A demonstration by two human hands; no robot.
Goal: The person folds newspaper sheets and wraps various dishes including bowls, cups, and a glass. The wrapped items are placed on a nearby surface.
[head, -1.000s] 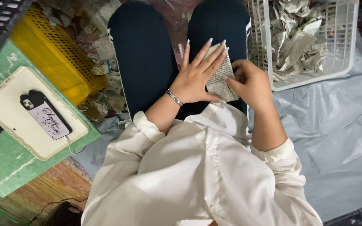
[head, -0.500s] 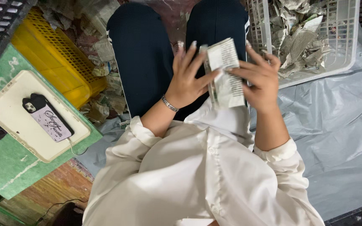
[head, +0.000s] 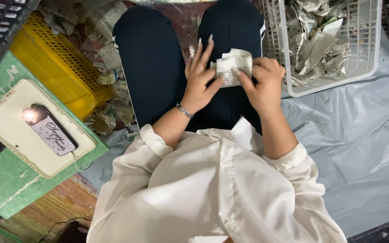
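Observation:
I look down at my lap, with dark trousers and a white shirt. Both hands hold a small folded piece of newspaper (head: 232,67) above my right thigh. My left hand (head: 201,76) presses its thumb against the paper's left side, its other fingers stretched upward. A thin bracelet (head: 183,110) circles that wrist. My right hand (head: 262,81) grips the paper from the right with curled fingers, covering part of it.
A white plastic basket (head: 329,85) with several folded newspaper pieces stands at the upper right on a grey plastic sheet (head: 361,148). A yellow crate (head: 55,67) and paper scraps lie at left. A phone (head: 50,130) rests on a cream box on a green surface.
The paper was a flat strip pressed on my thigh, then lifted upright. It is now folded smaller and bunched between both hands, which have drawn closer together.

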